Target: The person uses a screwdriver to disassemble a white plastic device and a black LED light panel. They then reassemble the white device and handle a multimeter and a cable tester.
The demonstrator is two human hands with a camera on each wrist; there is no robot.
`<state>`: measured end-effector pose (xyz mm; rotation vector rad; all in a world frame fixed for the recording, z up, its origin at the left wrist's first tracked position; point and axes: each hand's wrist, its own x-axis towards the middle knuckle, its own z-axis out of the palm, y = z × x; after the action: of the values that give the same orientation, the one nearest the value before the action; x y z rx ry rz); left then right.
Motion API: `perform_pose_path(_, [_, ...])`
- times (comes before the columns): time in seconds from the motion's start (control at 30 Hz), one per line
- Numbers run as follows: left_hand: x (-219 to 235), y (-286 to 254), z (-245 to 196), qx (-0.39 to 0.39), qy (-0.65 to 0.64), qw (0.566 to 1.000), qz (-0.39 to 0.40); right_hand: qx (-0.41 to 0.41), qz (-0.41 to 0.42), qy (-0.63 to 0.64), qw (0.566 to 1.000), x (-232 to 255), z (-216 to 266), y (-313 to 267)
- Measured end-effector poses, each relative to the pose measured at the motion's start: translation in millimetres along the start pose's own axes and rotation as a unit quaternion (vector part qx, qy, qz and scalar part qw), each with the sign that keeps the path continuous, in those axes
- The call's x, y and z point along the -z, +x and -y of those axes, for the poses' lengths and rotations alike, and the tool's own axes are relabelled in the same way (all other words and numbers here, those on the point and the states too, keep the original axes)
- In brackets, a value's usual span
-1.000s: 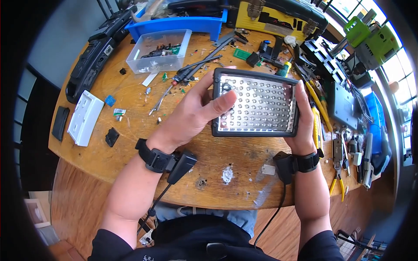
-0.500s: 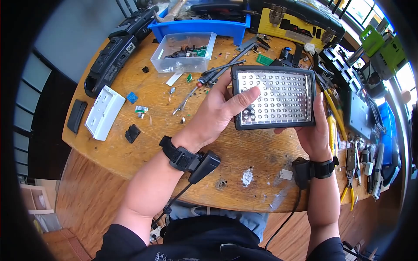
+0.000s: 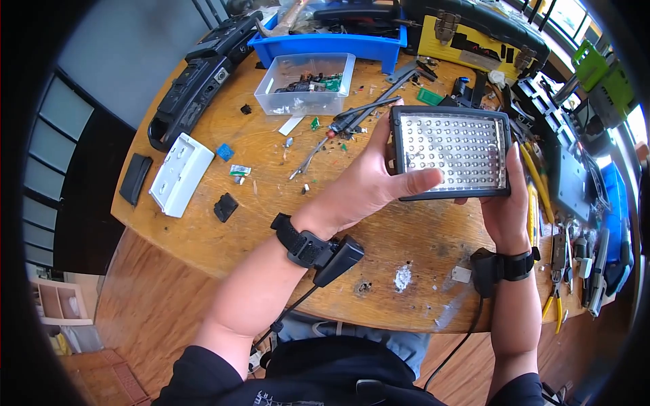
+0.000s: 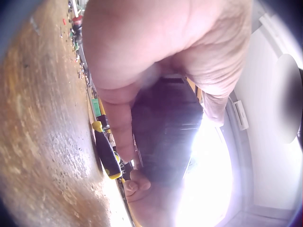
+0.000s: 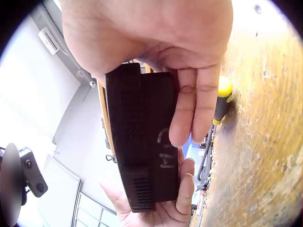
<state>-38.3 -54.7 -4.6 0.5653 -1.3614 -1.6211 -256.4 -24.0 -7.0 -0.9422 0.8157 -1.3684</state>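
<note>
A rectangular LED light panel with a black frame [image 3: 467, 150] is held above the table between both hands, its rows of LEDs facing up. My left hand [image 3: 365, 183] grips its left side, the thumb lying over the lower left of the LED face. At the opposite side, my right hand [image 3: 508, 203] holds the edge with the thumb along the frame. The right wrist view shows the black housing [image 5: 142, 142] between both hands, with fingers of the right hand [image 5: 156, 42] against its back. In the left wrist view, the left hand [image 4: 165, 47] is around the dark housing [image 4: 163, 127].
Around the wooden table [image 3: 271, 237] lie a white plastic shell [image 3: 181, 174], a clear bin of parts [image 3: 305, 105], a blue tray [image 3: 325, 46] and a yellow-black toolbox [image 3: 453, 44]. Yellow-handled pliers [image 3: 552, 308] and other tools line the right side; a green drill press [image 3: 599, 68] stands beyond.
The head view has shifted, so the table and the things on it appear farther right. The left thumb has slid lower over the LED face; both hands keep hold of the panel.
</note>
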Motion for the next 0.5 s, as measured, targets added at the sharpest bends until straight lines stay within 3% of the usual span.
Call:
perform_pose_path(0.27, [-0.1,-0.1,-3.7,0.001,0.047,0.999,0.015,-0.004,0.003,-0.016,1.0,1.8,-1.7,0.0])
perform_pose_path(0.5, [0.7,0.9,-0.1,-0.015,0.015,1.0,0.023,-0.005,-0.015,-0.019,1.0,0.4,-1.1,-0.6])
